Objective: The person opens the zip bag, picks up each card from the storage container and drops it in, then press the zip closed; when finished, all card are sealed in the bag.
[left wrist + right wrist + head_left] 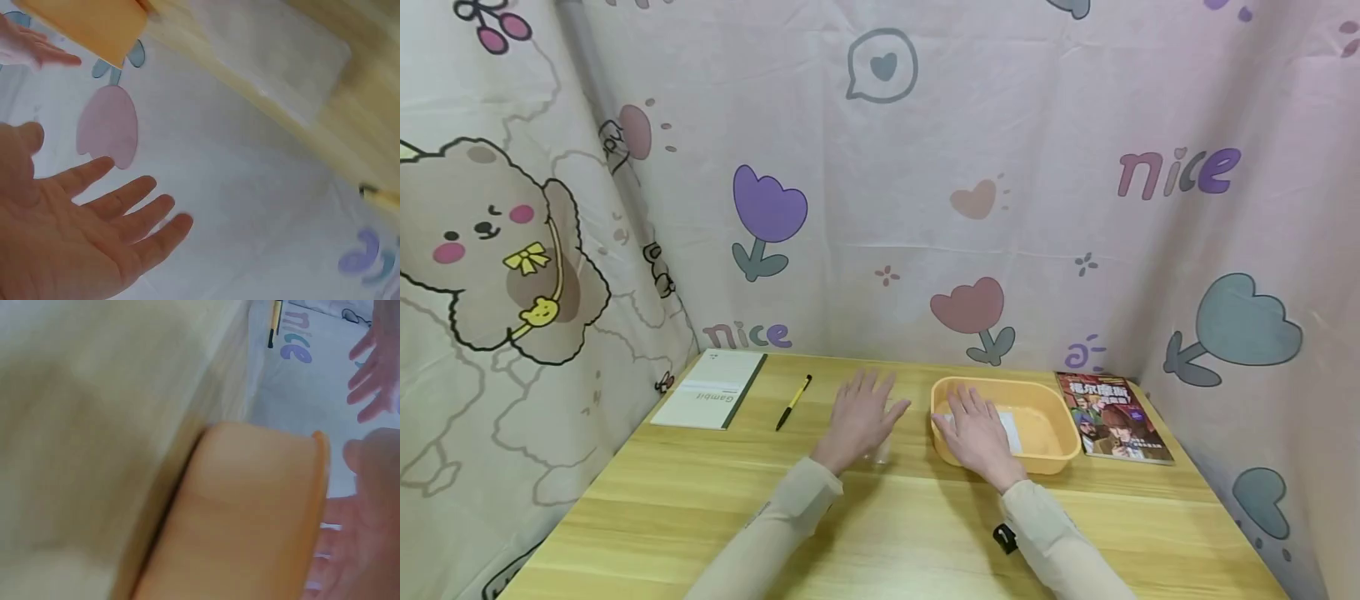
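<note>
My left hand (861, 421) is held over the middle of the table with its fingers straight and spread; nothing is in its palm in the left wrist view. Partly hidden beneath it lies a see-through, whitish flat item (281, 59), whose kind I cannot tell. My right hand (977, 433) reaches over the left part of a yellow-orange plastic basin (1052, 457), fingers extended and apart. Inside the basin a white flat piece (1011, 433) shows past the hand, which covers part of it. The basin's side wall (231, 512) fills the lower middle of the right wrist view.
A white notebook (711, 390) lies at the back left, with a yellow and black pen (793, 403) to its right. Right of the basin is a colourful magazine (1116, 421). A small black object (1004, 538) appears beside the right cuff. Patterned curtains (880, 183) close off the back and sides.
</note>
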The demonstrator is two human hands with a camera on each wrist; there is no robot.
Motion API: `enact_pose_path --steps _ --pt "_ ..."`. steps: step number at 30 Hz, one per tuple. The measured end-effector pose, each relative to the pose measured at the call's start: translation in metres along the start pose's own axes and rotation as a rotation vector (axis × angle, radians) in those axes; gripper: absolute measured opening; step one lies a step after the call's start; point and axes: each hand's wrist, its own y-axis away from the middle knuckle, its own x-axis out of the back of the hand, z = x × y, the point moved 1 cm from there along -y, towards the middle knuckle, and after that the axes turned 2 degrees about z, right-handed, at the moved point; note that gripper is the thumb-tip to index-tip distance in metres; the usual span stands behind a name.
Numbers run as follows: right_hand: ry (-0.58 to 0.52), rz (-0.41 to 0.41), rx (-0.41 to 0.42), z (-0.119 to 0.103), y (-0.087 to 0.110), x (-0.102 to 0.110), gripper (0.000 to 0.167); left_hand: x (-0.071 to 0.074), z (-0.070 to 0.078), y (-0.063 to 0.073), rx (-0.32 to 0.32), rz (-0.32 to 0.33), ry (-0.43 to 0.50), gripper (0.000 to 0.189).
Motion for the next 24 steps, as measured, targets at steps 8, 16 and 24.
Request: enact_pose_path --steps 8,16,24 --pt "-0.296 0.186 -0.064 -0.001 -0.007 -0.007 0.04 0.002 -0.007 0.001 0.024 0.021 0.548 0.045" --pt "-0.485 0.234 -0.031 -0.003 -0.022 -0.009 0.011 -0.003 -0.04 -0.007 -0.023 -0.094 0.807 0.025" --pt "-0.581 0.095 -0.002 -0.015 -0.036 -0.014 0.011 -0.001 -0.068 -0.009 -0.016 -0.172 0.817 0.02"
